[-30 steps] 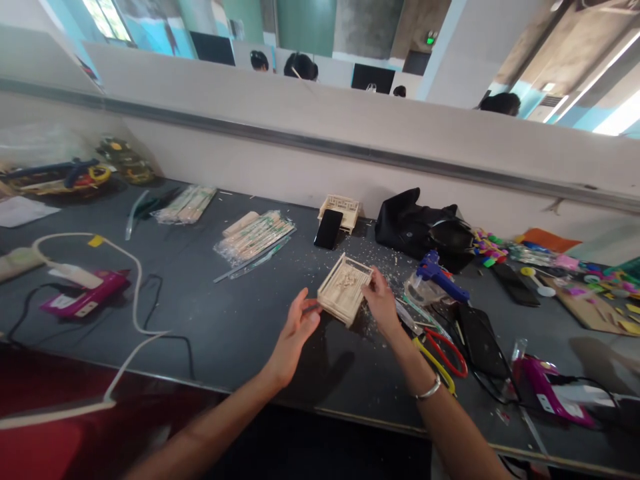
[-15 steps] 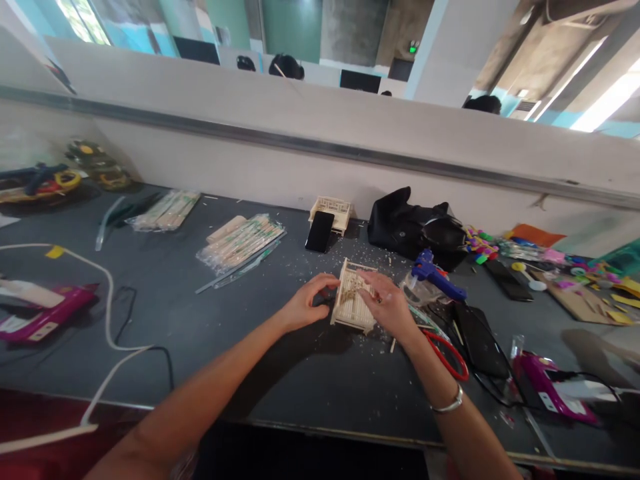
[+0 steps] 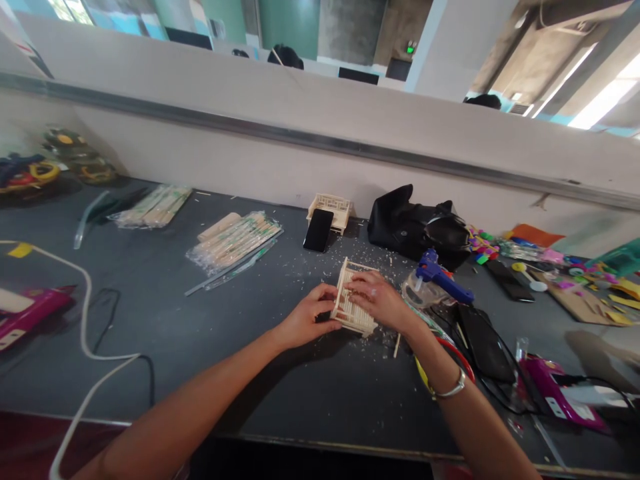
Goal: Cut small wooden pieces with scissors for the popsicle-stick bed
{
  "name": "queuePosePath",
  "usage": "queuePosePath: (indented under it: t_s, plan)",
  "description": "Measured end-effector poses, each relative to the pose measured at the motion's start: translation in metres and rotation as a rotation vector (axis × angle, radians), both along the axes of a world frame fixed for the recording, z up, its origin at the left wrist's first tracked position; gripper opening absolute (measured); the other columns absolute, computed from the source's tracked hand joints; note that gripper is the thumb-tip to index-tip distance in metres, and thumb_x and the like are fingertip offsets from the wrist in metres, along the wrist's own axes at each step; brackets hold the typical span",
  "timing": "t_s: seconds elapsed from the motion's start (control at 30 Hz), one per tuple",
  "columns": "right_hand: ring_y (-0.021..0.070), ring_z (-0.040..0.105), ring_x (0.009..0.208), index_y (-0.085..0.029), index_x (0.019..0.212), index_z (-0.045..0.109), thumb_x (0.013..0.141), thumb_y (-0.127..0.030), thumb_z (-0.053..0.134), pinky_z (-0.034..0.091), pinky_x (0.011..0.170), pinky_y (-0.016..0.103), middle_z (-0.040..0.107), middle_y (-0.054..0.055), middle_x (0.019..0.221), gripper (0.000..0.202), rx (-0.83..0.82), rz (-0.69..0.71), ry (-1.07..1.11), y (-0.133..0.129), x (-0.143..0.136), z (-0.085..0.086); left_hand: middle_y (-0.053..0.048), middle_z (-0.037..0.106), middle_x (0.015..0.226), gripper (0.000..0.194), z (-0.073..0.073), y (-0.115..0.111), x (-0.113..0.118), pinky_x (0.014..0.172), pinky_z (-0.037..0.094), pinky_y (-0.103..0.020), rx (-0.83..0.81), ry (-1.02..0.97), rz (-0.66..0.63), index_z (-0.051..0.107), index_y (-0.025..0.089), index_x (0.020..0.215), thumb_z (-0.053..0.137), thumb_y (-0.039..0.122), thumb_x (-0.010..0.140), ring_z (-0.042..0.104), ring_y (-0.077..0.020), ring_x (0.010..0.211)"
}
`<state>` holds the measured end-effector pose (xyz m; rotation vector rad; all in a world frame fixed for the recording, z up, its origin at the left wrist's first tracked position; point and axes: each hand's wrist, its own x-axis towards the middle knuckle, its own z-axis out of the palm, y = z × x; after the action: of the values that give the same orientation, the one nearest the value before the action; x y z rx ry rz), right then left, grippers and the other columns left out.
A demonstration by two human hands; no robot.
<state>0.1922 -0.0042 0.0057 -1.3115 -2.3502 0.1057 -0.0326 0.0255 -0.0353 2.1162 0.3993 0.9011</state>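
A small pale model built of thin wooden sticks (image 3: 354,316) sits on the dark table in front of me, with a slatted surface and a raised frame at its left end. My left hand (image 3: 309,316) grips that left end, thumb low and fingers higher up. Across the slats from the right lies my right hand (image 3: 381,301), its fingers stretched out on the sticks; its thumb is mostly hidden. Pale crumbs and chips are scattered around the model. Behind it, a black phone (image 3: 319,230) leans against a second stick-built piece (image 3: 339,208) shaped like a little bench.
A blue glue gun (image 3: 440,275) and a black bag (image 3: 415,223) are at the right, beside cables and a dark phone (image 3: 483,340). Bagged wooden sticks (image 3: 240,243) lie left of centre. Magenta power strips (image 3: 563,393) stand at both sides. A low wall (image 3: 250,157) runs behind.
My left hand has closed onto the model's left end, and my right hand has settled with its fingers across the slats. The model is slightly tilted. The view has shifted a little.
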Motion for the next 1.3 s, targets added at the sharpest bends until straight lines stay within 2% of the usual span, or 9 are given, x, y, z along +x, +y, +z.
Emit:
queuePosePath:
  t_s: [0.23,0.43,0.67,0.8,0.93,1.1,1.2,1.3]
  plan:
    - [0.0216,0.064,0.094,-0.022,0.106,0.070,0.097,-0.023,0.050,0.055,0.085,0.038,0.068,0.009,0.097,0.022,0.027,0.020,0.066,-0.002,-0.002,-0.007,-0.006,0.062,0.101,0.018,-0.002,0.000,0.002,0.089,0.052,-0.035,0.015,-0.040,0.003,0.073,0.020,0.091,0.067,0.036,0.087,0.062,-0.0180,0.095]
    - [0.0218,0.064,0.102,-0.026,0.110,0.068,0.099,-0.026,0.046,0.054,0.090,0.039,0.070,0.008,0.103,0.025,0.046,-0.014,0.160,-0.010,-0.001,-0.009,-0.005,0.063,0.095,0.017,0.000,0.000,0.002,0.083,0.053,-0.032,0.011,-0.045,0.014,0.074,0.020,0.089,0.068,0.035,0.086,0.063,-0.0160,0.087]
    - [0.0197,0.067,0.095,-0.024,0.113,0.066,0.099,-0.027,0.045,0.056,0.085,0.036,0.071,0.007,0.103,0.025,0.040,-0.106,0.244,-0.015,0.005,-0.002,-0.005,0.064,0.093,0.018,0.003,0.000,0.001,0.079,0.053,-0.031,-0.032,-0.034,0.040,0.073,0.019,0.086,0.068,0.037,0.085,0.062,-0.0165,0.085]
    - [0.0216,0.066,0.101,-0.024,0.106,0.069,0.096,-0.026,0.050,0.054,0.091,0.039,0.072,0.008,0.103,0.022,-0.019,-0.048,0.205,-0.010,0.000,0.004,-0.005,0.064,0.092,0.018,0.005,-0.001,0.002,0.081,0.053,-0.032,-0.044,-0.035,0.045,0.074,0.019,0.086,0.069,0.036,0.084,0.062,-0.0162,0.084]
    - [0.0217,0.067,0.095,-0.025,0.099,0.071,0.092,-0.026,0.055,0.054,0.089,0.039,0.072,0.007,0.096,0.018,-0.090,0.007,0.176,-0.001,-0.008,0.007,-0.005,0.064,0.091,0.016,0.009,-0.003,0.002,0.079,0.052,-0.031,-0.052,-0.049,0.046,0.073,0.019,0.084,0.069,0.034,0.084,0.062,-0.0162,0.083]
    - [0.0192,0.067,0.090,-0.022,0.099,0.069,0.091,-0.025,0.053,0.055,0.084,0.036,0.072,0.006,0.096,0.018,-0.109,-0.035,0.250,0.000,-0.010,0.013,-0.005,0.064,0.091,0.017,0.016,-0.007,0.000,0.072,0.052,-0.028,-0.121,-0.069,0.068,0.072,0.018,0.081,0.070,0.034,0.082,0.061,-0.0154,0.079]
    - [0.0154,0.066,0.077,-0.021,0.103,0.065,0.090,-0.029,0.053,0.056,0.069,0.029,0.071,0.004,0.091,0.020,-0.110,-0.140,0.401,-0.012,-0.003,0.021,-0.004,0.061,0.088,0.017,0.023,-0.009,-0.001,0.066,0.049,-0.026,-0.181,-0.108,0.084,0.071,0.016,0.079,0.071,0.034,0.079,0.056,-0.0122,0.069]
    - [0.0117,0.059,0.061,-0.020,0.100,0.066,0.079,-0.040,0.068,0.048,0.051,0.023,0.068,0.001,0.081,0.029,-0.263,-0.337,0.789,-0.037,0.006,0.028,-0.003,0.058,0.084,0.017,0.031,-0.010,-0.004,0.064,0.046,-0.025,-0.243,-0.140,0.107,0.070,0.015,0.075,0.072,0.032,0.077,0.052,-0.0108,0.066]
